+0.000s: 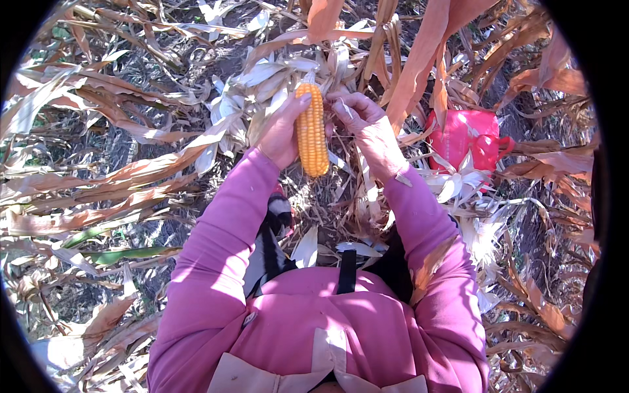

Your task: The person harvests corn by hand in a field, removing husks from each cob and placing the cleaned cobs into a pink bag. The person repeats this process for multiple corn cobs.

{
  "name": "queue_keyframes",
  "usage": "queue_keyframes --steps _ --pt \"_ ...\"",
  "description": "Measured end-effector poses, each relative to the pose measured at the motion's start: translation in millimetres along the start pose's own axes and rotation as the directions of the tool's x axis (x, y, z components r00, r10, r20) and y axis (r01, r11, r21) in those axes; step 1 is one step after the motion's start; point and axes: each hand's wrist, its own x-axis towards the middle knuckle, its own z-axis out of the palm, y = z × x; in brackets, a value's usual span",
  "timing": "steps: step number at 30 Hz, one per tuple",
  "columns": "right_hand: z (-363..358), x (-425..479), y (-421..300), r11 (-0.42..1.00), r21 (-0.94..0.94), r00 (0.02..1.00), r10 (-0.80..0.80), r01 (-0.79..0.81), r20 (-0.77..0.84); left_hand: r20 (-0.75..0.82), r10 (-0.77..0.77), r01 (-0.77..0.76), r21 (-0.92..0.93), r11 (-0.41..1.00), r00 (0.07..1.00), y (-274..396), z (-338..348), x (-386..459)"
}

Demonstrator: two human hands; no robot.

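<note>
A yellow ear of corn (312, 132) stands out bare of husk before me, its kernels showing along its whole length. My left hand (285, 128) is closed around its left side, with the thumb lying across the upper kernels. Pale husk leaves (265, 73) spread behind and above the ear. To the right of the ear is my right hand (363, 120), its thumb and fingertips pinched together at what looks like a thin shred of husk. Whether that shred is still joined to the ear cannot be told.
A red bag with handles (464, 140) lies on the ground at the right, partly under dry leaves. Long dry corn leaves (422, 59) hang close above my right hand. More dry leaves and stalks (123, 172) cover the left side. Loose husks (484, 236) lie near my right sleeve.
</note>
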Motion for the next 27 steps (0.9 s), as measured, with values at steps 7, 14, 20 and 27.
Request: queue_keyframes --steps 7,14,20,27 --pt "-2.6 -3.7 -17.3 0.986 0.034 0.985 0.164 -0.166 0.049 -0.104 0.082 -0.086 -0.033 0.996 0.991 12.8 -6.8 6.0" --pt "-10.6 -18.7 -6.8 0.669 -0.742 0.783 0.482 -0.039 0.393 -0.096 0.114 -0.126 -0.132 0.983 0.989 27.9 -12.6 3.1" --pt "-29.2 -29.2 24.1 0.220 -0.903 0.909 0.116 0.368 0.399 0.042 0.170 -0.160 -0.185 0.970 0.984 42.3 -10.9 -3.0" --pt "-31.4 -20.2 24.5 0.224 -0.925 0.887 0.285 0.306 0.362 -0.225 0.400 -0.367 0.174 0.914 0.888 83.5 -75.3 -21.7"
